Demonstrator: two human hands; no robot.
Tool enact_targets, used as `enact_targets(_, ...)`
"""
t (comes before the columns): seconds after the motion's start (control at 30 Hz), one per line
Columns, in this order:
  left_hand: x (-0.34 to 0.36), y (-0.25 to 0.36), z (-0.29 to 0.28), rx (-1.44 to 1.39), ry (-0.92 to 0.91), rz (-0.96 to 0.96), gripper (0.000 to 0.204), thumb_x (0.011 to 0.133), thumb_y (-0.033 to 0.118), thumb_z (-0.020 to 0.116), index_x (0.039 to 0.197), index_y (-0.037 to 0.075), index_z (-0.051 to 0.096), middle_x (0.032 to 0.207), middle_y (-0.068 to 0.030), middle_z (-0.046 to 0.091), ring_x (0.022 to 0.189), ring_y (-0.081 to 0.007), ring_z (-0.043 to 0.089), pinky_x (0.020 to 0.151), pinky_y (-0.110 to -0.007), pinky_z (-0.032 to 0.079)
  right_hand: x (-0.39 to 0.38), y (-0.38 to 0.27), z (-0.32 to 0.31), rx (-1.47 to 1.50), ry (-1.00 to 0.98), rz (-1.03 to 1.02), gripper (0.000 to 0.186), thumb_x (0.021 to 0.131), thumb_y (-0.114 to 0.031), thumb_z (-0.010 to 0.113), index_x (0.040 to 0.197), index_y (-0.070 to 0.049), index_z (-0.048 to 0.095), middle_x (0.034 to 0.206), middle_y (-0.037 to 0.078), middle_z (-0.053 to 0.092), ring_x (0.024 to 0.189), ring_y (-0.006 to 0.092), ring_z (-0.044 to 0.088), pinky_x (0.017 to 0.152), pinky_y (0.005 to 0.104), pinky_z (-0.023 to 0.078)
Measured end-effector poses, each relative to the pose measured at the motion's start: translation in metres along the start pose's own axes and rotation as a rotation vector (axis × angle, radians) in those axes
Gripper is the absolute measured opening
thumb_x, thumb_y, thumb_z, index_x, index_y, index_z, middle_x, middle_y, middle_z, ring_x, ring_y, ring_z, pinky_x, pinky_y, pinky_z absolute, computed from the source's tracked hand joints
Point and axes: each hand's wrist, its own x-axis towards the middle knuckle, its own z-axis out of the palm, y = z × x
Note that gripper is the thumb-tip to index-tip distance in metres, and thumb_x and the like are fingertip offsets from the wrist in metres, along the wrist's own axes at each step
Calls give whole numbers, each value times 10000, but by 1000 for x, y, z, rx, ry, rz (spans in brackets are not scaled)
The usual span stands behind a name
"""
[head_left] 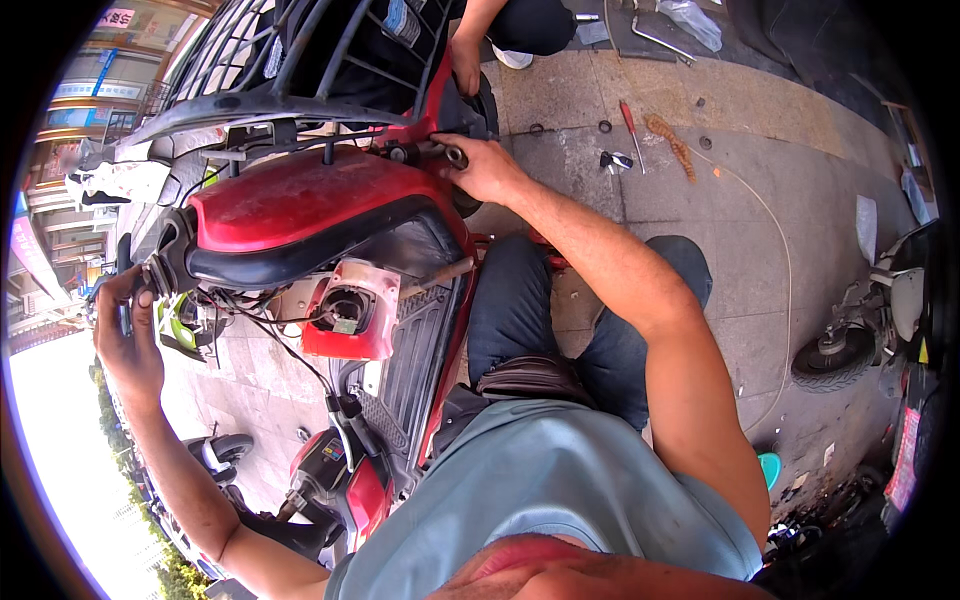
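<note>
A red scooter body with a long red panel (290, 195) and black trim lies in front of me, below a dark metal rack (230, 105). My left hand (130, 335) is closed around a dark part at the panel's left end, too hidden to name. My right hand (480, 165) grips a short metal fitting (455, 156) at the panel's right end, beside the rack. Below the panel hang black cables and an opened red-and-white housing (347, 315), next to the ribbed footboard (415, 370).
Another person's hand (467, 65) is at the rack's far side. A red screwdriver (630, 130), coiled orange hose (672, 145), black-and-silver tool (615, 160) and bent metal bar (660, 45) lie on the paving. A wheel (830, 360) and teal basin (768, 470) are at right.
</note>
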Motion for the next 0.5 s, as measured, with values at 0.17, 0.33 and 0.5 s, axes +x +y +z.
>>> enact_targets(0.17, 1, 0, 1, -17, -3, 2, 196, 1052, 117, 620, 1185, -23, 654, 1046, -101, 700, 957, -179, 632, 933, -319, 482, 0, -1, 1, 22, -6, 37, 603, 887, -264, 777, 1457, -193, 594, 1209, 146, 747, 1129, 341, 709, 993, 413, 557)
enact_targets(0.33, 0, -2, 2, -23, -1, -3, 199, 1050, 121, 625, 1184, -24, 654, 1043, -102, 699, 959, -182, 635, 933, -320, 484, 3, 0, 3, 19, 26, -20, 608, 896, -265, 788, 1462, -176, 587, 1166, 177, 748, 1076, 343, 727, 940, 418, 561)
enact_targets(0.5, -1, -4, 1, -17, 10, 21, 199, 1047, 108, 623, 1189, -28, 653, 1046, -105, 699, 968, -189, 637, 940, -324, 483, 4, 3, 5, 20, 27, -12, 597, 896, -251, 786, 1455, -170, 593, 1180, 169, 747, 1087, 338, 725, 955, 412, 559)
